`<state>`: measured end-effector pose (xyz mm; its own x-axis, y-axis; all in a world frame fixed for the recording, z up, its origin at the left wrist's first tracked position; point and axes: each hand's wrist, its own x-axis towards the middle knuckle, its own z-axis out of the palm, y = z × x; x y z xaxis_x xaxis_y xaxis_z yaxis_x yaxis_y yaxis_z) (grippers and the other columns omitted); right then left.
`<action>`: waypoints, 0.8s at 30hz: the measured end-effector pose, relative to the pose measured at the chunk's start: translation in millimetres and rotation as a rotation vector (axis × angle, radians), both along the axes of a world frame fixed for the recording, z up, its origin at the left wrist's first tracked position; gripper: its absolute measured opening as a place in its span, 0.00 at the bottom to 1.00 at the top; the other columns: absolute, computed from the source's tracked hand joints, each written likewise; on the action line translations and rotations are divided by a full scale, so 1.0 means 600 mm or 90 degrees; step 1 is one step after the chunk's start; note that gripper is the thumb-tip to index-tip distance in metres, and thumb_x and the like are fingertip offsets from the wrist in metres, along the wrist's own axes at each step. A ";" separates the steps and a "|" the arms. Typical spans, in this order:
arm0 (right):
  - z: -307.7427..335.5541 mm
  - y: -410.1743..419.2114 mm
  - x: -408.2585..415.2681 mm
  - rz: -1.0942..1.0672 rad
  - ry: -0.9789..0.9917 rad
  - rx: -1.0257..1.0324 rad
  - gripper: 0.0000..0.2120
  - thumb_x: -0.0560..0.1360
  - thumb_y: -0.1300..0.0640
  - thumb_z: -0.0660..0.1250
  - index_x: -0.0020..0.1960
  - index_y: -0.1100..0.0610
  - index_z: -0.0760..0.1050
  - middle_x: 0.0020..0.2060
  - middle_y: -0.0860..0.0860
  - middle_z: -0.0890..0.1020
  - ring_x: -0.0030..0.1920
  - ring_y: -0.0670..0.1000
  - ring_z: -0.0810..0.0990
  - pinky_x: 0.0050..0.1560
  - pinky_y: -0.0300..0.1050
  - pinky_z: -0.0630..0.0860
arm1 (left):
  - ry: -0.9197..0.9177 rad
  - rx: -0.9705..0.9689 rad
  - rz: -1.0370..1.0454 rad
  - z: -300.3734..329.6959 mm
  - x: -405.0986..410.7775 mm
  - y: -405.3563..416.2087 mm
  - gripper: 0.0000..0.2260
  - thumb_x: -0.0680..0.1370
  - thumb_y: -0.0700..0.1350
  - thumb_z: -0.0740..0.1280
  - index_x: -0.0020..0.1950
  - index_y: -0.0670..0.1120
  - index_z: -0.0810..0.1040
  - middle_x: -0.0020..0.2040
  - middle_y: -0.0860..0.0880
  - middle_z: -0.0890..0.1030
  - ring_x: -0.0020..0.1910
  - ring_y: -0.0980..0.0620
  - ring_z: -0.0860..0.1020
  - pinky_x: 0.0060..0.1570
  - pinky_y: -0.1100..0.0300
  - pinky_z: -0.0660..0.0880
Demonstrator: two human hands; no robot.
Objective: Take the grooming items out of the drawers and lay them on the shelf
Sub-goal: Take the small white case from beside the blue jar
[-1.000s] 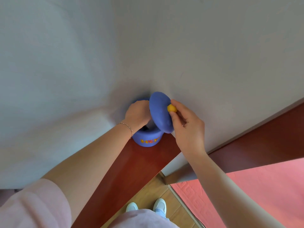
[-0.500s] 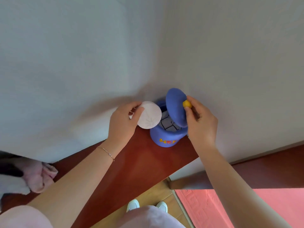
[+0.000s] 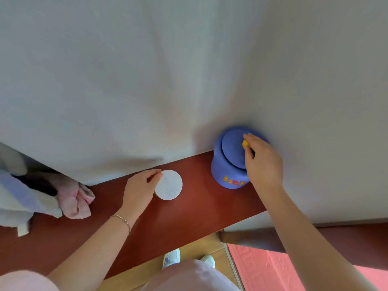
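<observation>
Left hand (image 3: 140,191) carried white round disc (image 3: 169,187) away from blue jar (image 3: 230,164), down onto red-brown shelf (image 3: 189,215); fingertips pinched disc's left edge, disc lay flat, well apart from jar. Lid (image 3: 233,150), tilted open half second before, sat back on jar mouth. Right hand (image 3: 263,160) pinched lid's yellow knob (image 3: 245,143). Jar stood at shelf's right end, against white wall (image 3: 189,70). Pink cloth (image 3: 73,200) bunched at shelf's left.

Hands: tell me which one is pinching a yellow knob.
The right hand, pinching the yellow knob of the blue jar lid. The left hand holds a white disc instead.
</observation>
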<state>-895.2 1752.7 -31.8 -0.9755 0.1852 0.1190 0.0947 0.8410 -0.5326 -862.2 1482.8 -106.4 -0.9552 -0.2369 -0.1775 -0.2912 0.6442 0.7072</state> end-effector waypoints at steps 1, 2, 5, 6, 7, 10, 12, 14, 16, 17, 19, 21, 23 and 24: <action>-0.001 -0.001 -0.001 0.006 -0.002 0.015 0.15 0.79 0.60 0.59 0.65 0.59 0.73 0.65 0.51 0.75 0.65 0.51 0.72 0.60 0.33 0.61 | -0.008 -0.007 -0.002 -0.005 0.002 -0.002 0.10 0.77 0.48 0.64 0.54 0.49 0.82 0.52 0.53 0.83 0.52 0.55 0.77 0.51 0.63 0.68; -0.002 -0.002 -0.002 0.011 -0.002 0.027 0.15 0.79 0.60 0.59 0.65 0.59 0.73 0.66 0.52 0.74 0.66 0.51 0.72 0.61 0.35 0.62 | -0.013 -0.012 -0.005 -0.010 0.003 -0.004 0.10 0.77 0.48 0.64 0.54 0.49 0.82 0.52 0.53 0.83 0.53 0.54 0.77 0.52 0.63 0.68; -0.002 -0.002 -0.002 0.023 -0.005 0.057 0.16 0.80 0.61 0.58 0.66 0.59 0.72 0.66 0.53 0.74 0.66 0.51 0.72 0.62 0.38 0.64 | -0.024 -0.021 -0.006 -0.020 0.007 -0.009 0.11 0.77 0.48 0.63 0.55 0.47 0.82 0.53 0.52 0.83 0.54 0.53 0.77 0.52 0.62 0.69; -0.002 -0.001 -0.002 0.027 -0.005 0.066 0.16 0.80 0.61 0.58 0.66 0.59 0.73 0.66 0.53 0.74 0.66 0.51 0.72 0.62 0.39 0.64 | -0.025 -0.026 -0.004 -0.023 0.008 -0.012 0.11 0.78 0.47 0.63 0.55 0.47 0.82 0.53 0.51 0.83 0.55 0.52 0.77 0.53 0.61 0.69; -0.001 -0.001 -0.003 0.030 -0.007 0.071 0.16 0.80 0.61 0.58 0.66 0.59 0.73 0.66 0.53 0.74 0.66 0.51 0.72 0.62 0.40 0.65 | -0.025 -0.030 -0.004 -0.027 0.009 -0.014 0.11 0.78 0.47 0.63 0.55 0.47 0.82 0.53 0.51 0.83 0.55 0.52 0.77 0.54 0.61 0.69; 0.004 -0.001 -0.007 0.038 -0.023 0.086 0.16 0.80 0.60 0.57 0.66 0.59 0.72 0.66 0.52 0.74 0.66 0.51 0.72 0.61 0.41 0.66 | -0.022 -0.039 -0.007 -0.036 0.012 -0.019 0.11 0.78 0.48 0.63 0.55 0.48 0.82 0.53 0.51 0.82 0.54 0.53 0.76 0.53 0.62 0.68; 0.007 0.000 -0.008 0.041 -0.033 0.096 0.16 0.80 0.60 0.56 0.66 0.59 0.72 0.66 0.52 0.74 0.65 0.52 0.73 0.60 0.42 0.66 | -0.022 -0.042 -0.008 -0.040 0.014 -0.019 0.11 0.78 0.47 0.62 0.55 0.48 0.82 0.52 0.51 0.82 0.53 0.53 0.76 0.52 0.62 0.67; 0.010 0.000 -0.007 0.043 -0.040 0.100 0.16 0.80 0.60 0.56 0.67 0.59 0.71 0.66 0.52 0.74 0.65 0.53 0.73 0.60 0.42 0.66 | -0.027 -0.048 -0.012 -0.045 0.016 -0.020 0.11 0.78 0.47 0.62 0.55 0.47 0.82 0.52 0.50 0.82 0.53 0.51 0.76 0.51 0.61 0.68; 0.012 -0.001 -0.007 0.046 -0.045 0.109 0.16 0.80 0.60 0.55 0.67 0.59 0.71 0.65 0.52 0.75 0.63 0.54 0.74 0.59 0.44 0.67 | -0.032 -0.055 -0.015 -0.050 0.018 -0.021 0.11 0.78 0.47 0.62 0.55 0.47 0.82 0.52 0.50 0.81 0.53 0.51 0.76 0.51 0.60 0.68; 0.012 -0.001 -0.007 0.047 -0.049 0.116 0.16 0.80 0.60 0.55 0.67 0.59 0.71 0.65 0.52 0.75 0.63 0.54 0.74 0.58 0.44 0.67 | -0.032 -0.059 -0.016 -0.053 0.020 -0.021 0.11 0.78 0.47 0.61 0.55 0.47 0.81 0.52 0.50 0.81 0.53 0.51 0.76 0.51 0.60 0.68; 0.013 -0.001 -0.009 0.048 -0.052 0.130 0.17 0.80 0.59 0.55 0.67 0.58 0.71 0.65 0.51 0.75 0.62 0.54 0.75 0.57 0.44 0.68 | -0.025 -0.067 -0.019 -0.058 0.021 -0.022 0.11 0.78 0.47 0.61 0.55 0.47 0.81 0.51 0.49 0.81 0.52 0.50 0.76 0.51 0.58 0.69; 0.012 0.000 -0.008 0.053 -0.046 0.133 0.17 0.80 0.59 0.55 0.67 0.58 0.71 0.66 0.51 0.75 0.63 0.53 0.74 0.57 0.43 0.67 | -0.020 -0.075 -0.024 -0.060 0.023 -0.021 0.12 0.78 0.47 0.61 0.55 0.46 0.81 0.52 0.49 0.81 0.52 0.50 0.76 0.52 0.56 0.70; 0.009 0.002 -0.007 0.053 -0.045 0.126 0.17 0.81 0.59 0.55 0.68 0.58 0.70 0.68 0.51 0.72 0.65 0.52 0.72 0.59 0.43 0.67 | -0.013 -0.090 -0.026 -0.059 0.024 -0.020 0.12 0.79 0.47 0.61 0.58 0.45 0.80 0.54 0.49 0.80 0.53 0.49 0.76 0.53 0.56 0.70; 0.007 0.004 -0.008 0.053 -0.048 0.123 0.17 0.80 0.59 0.55 0.68 0.57 0.70 0.69 0.52 0.71 0.66 0.52 0.72 0.59 0.43 0.67 | -0.007 -0.100 -0.028 -0.057 0.024 -0.020 0.13 0.79 0.47 0.61 0.59 0.45 0.79 0.55 0.49 0.80 0.54 0.49 0.76 0.54 0.57 0.70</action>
